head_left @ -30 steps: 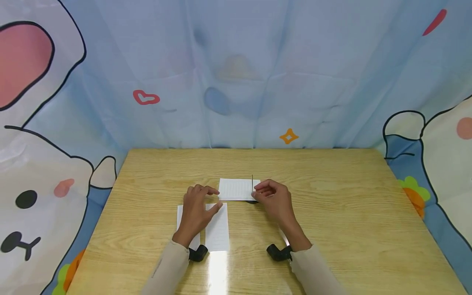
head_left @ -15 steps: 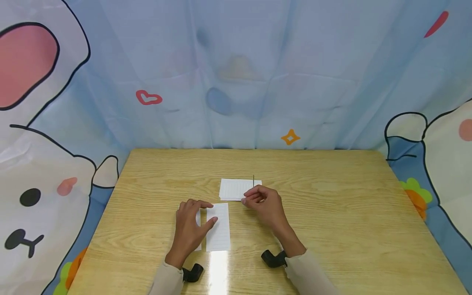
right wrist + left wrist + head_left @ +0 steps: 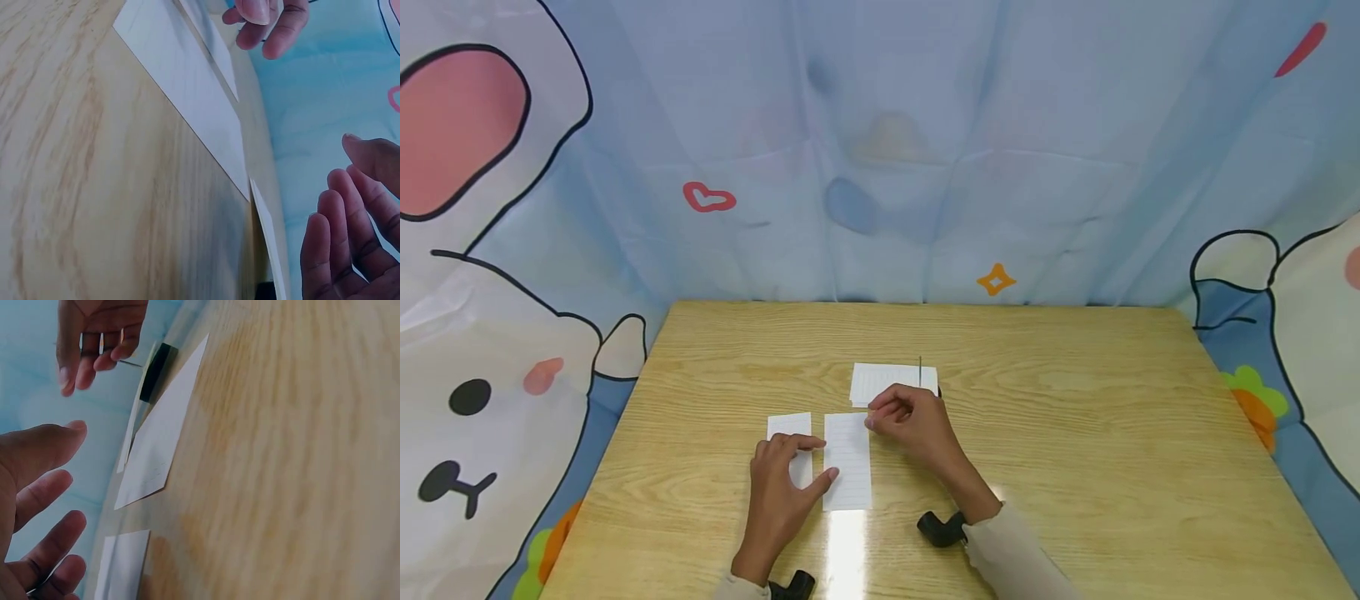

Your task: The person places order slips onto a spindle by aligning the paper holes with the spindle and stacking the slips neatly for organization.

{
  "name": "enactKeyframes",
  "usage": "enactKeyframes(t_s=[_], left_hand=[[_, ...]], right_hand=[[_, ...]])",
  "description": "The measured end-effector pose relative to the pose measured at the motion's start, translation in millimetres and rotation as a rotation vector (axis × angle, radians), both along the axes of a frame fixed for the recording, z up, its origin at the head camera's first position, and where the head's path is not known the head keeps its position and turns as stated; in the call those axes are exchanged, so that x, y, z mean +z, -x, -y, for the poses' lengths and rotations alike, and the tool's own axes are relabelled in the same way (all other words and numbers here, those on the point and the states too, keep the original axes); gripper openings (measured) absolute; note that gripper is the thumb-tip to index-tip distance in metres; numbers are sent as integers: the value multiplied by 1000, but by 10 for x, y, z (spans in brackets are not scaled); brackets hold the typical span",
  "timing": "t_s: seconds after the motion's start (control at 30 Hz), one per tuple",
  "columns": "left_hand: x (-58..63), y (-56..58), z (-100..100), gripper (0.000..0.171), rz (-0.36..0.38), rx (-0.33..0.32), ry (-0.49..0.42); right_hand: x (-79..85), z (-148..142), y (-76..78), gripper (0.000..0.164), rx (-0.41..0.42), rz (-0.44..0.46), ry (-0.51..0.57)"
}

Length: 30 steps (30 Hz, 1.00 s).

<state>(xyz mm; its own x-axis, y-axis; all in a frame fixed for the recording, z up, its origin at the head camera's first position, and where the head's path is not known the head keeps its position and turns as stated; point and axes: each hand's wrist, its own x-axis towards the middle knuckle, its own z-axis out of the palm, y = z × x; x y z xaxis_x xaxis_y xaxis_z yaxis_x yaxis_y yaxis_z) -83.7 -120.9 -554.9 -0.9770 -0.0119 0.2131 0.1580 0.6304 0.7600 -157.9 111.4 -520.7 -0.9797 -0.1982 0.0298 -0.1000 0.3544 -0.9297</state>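
Right sheet (image 3: 847, 467) being flanked by left hand (image 3: 778, 479) and right hand (image 3: 916, 423).
With the right sheet being taken as dial centre, the left sheet (image 3: 788, 423) is being partly hidden at 9 o'clock by the left hand, whose fingers are being held spread and released; at 2 o'clock, the right hand's fingers are being held loosely bent, likewise released; at 1 o'clock, the far card (image 3: 883, 377) is being partly covered.

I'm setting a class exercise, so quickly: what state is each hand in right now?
Left hand: open, raised above the table, holding nothing.
Right hand: open, loosely bent, holding nothing.
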Motion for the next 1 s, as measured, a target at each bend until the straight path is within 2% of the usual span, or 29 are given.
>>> enactKeyframes(t_s=[0.1, 0.3, 0.57, 0.73, 1.0], left_hand=[[-13, -44, -10, 42, 16, 22, -11], [-44, -129, -53, 46, 9, 41, 0], [-94, -186, -71, 48, 40, 35, 43], [-102, -195, -70, 50, 58, 34, 54], [-126, -185, -63, 49, 9, 28, 94]], right_hand=[[-43, 79, 29, 16, 35, -6, -59], [-114, 231, 69, 21, 44, -3, -166], [-183, 330, 95, 28, 71, 14, -221], [-227, 361, 105, 30, 86, -43, -275], [-243, 414, 130, 35, 92, -123, -375]])
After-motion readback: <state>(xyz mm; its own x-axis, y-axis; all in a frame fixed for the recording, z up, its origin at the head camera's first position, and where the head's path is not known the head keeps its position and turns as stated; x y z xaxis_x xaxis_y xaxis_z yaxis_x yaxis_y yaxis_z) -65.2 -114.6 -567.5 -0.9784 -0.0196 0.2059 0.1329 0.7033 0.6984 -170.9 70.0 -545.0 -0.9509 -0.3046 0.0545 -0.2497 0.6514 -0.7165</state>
